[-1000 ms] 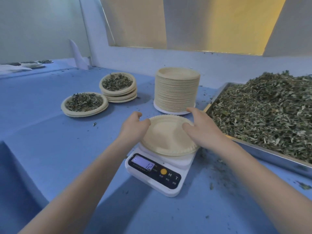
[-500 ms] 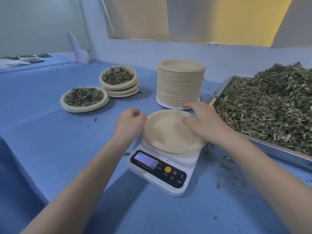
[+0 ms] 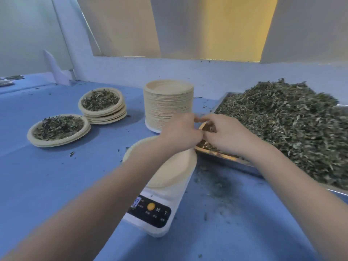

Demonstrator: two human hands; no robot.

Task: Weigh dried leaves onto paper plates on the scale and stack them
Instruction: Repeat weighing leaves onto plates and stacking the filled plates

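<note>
Blue cloth covers the table (image 3: pixel 47 185), speckled with dark leaf crumbs. Far left, a filled paper plate (image 3: pixel 58 129) of dried leaves rests on another plate or two; just right and behind it, a short stack of filled plates (image 3: pixel 103 105) has leaves on top. Next comes the tall stack of empty paper plates (image 3: pixel 168 103). In front of it, a bare paper plate (image 3: pixel 169 172) sits on the white digital scale (image 3: pixel 150 215), partly hidden by the left forearm. Above the plate's far edge, the left hand (image 3: pixel 179 133) and right hand (image 3: pixel 226 135) meet at the near corner of the metal tray (image 3: pixel 235 159). Both have fingers curled, fingertips touching, but blur hides whether they pinch leaves; I cannot tell. Right of them, the heap of dried leaves (image 3: pixel 286 125) fills the tray.
</note>
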